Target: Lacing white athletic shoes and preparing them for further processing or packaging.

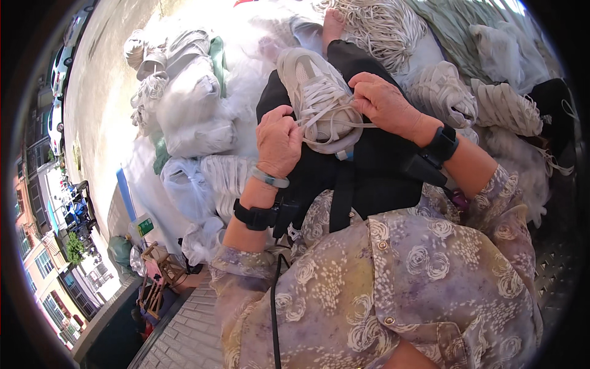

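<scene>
A whitish sneaker (299,71) rests across my black-trousered lap, its toe pointing away from me. Pale flat shoelaces (324,106) criss-cross its front. On the left side of the shoe's opening, my left hand (278,139) is closed with a lace end pinched in its fingers. My right hand (387,106) is closed too, gripping the lace on the shoe's right side. The lace runs between both hands over the tongue. Each wrist wears a black strap, and a pale bangle circles the left one.
A heap of loose laces (381,31) lies at the far right. More pale sneakers (444,93) are stacked to the right. Plastic-wrapped shoes (200,114) pile up on the left. A wooden chair (161,277) stands at the lower left. A black cable (275,313) hangs down my front.
</scene>
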The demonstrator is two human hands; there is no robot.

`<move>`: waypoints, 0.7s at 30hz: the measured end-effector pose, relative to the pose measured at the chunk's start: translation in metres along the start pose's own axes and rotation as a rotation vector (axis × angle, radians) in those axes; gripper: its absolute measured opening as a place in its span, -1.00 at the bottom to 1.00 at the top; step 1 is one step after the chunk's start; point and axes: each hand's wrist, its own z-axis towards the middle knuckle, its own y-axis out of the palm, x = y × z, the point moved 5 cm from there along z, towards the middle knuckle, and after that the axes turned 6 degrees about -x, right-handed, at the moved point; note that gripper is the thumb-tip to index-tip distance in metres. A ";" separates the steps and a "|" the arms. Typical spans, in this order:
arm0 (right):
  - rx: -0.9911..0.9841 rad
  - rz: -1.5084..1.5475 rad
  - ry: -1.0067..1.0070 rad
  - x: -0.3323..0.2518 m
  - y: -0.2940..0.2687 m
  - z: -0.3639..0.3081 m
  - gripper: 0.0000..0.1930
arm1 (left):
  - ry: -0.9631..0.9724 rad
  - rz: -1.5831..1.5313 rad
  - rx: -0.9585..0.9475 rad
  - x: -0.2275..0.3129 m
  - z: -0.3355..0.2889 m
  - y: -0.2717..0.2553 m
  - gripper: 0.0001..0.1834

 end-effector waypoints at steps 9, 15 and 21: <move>-0.230 0.723 0.339 0.057 -0.017 -0.025 -0.83 | -0.120 -0.406 -0.052 -0.040 -0.037 -0.013 -0.91; -0.232 0.735 0.387 0.064 -0.018 -0.027 -0.84 | -0.118 -0.526 -0.066 -0.048 -0.032 -0.010 -0.88; -0.150 0.654 0.595 0.057 -0.020 -0.010 -0.82 | -0.297 -0.765 -0.108 -0.049 -0.012 -0.014 -0.82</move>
